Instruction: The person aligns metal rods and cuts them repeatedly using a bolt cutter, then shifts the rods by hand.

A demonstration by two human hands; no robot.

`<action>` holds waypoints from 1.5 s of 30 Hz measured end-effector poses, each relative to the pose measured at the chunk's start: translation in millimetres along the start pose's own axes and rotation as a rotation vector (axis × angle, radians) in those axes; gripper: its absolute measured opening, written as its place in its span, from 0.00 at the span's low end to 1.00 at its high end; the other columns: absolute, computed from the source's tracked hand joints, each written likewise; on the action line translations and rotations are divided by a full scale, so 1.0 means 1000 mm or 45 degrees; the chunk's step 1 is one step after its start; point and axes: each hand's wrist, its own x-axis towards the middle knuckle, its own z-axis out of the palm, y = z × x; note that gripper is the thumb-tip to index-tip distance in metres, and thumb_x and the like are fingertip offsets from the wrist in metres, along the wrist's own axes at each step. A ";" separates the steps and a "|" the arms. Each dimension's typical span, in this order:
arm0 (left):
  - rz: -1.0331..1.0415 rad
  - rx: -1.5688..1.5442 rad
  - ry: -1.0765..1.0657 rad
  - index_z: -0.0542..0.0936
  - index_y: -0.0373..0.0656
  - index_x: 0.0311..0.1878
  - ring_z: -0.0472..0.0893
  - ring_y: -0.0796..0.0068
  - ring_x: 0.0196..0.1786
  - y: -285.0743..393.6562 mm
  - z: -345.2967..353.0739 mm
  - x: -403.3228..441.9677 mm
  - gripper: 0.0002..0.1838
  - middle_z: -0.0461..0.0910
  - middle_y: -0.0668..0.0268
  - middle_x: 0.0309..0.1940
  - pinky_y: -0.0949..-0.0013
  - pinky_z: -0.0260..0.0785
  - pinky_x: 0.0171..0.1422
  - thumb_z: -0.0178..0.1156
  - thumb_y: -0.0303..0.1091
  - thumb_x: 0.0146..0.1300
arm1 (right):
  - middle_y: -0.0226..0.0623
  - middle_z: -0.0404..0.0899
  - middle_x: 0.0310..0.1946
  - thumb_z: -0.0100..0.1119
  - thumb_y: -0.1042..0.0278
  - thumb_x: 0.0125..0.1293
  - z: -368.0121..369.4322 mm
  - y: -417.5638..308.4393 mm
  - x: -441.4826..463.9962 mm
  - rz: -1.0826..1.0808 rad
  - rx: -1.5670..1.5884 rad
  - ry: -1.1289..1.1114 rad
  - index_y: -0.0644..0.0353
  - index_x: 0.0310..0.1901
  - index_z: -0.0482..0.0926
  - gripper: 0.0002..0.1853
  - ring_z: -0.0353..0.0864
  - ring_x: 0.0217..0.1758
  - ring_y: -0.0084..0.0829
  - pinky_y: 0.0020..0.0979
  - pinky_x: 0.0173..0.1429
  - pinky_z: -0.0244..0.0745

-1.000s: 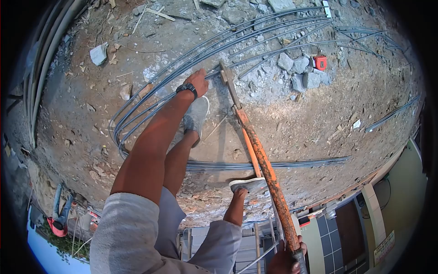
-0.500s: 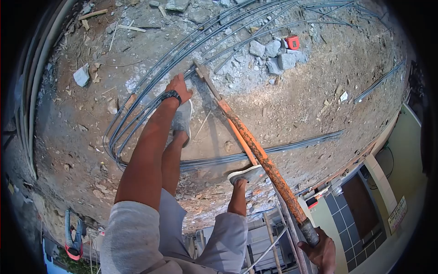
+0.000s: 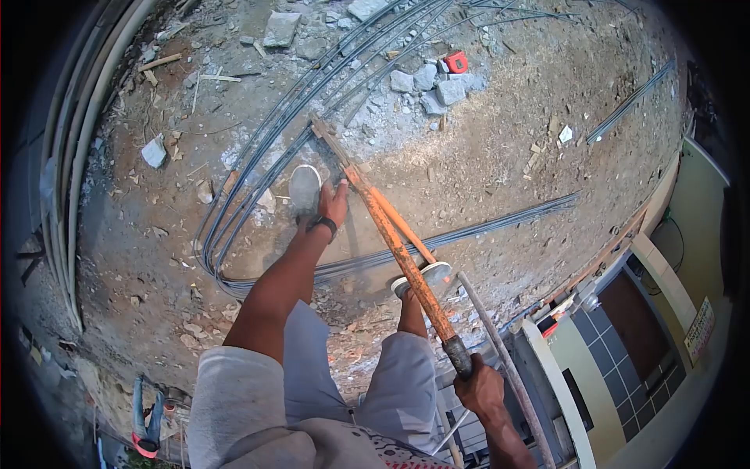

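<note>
A long bolt cutter (image 3: 400, 256) with worn orange handles slants across the ground in front of me. Its jaws (image 3: 320, 131) rest at the bundle of bent steel rods (image 3: 262, 160); whether they close on a rod I cannot tell. My right hand (image 3: 480, 388) is wrapped round the black grip at the near end of the upper handle. The lower orange handle reaches down beside my right shoe (image 3: 426, 275). My left hand (image 3: 333, 205), with a dark watch at its wrist, is beside the cutter's neck, fingers stretched out and holding nothing.
A red tape measure (image 3: 455, 62) sits by several broken concrete lumps (image 3: 449, 92). Thick pipes (image 3: 86, 156) curve along the left edge. More rods (image 3: 633, 102) lie at right. A pole (image 3: 496, 336) and a tiled porch (image 3: 605, 352) are at lower right. Another person (image 3: 147, 418) is at lower left.
My left hand has left the rods and drawn back toward me, beside the cutter's neck. My right hand has swung the upper handle inward, so the two handles are closer together.
</note>
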 end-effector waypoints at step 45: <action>-0.883 -0.990 -0.010 0.71 0.45 0.27 0.66 0.76 0.15 0.064 0.269 -0.444 0.10 0.67 0.72 0.16 0.71 0.60 0.22 0.57 0.33 0.65 | 0.50 0.85 0.47 0.48 0.57 0.69 0.106 0.199 0.095 -0.299 0.476 -0.077 0.60 0.46 0.84 0.18 0.85 0.52 0.46 0.44 0.56 0.79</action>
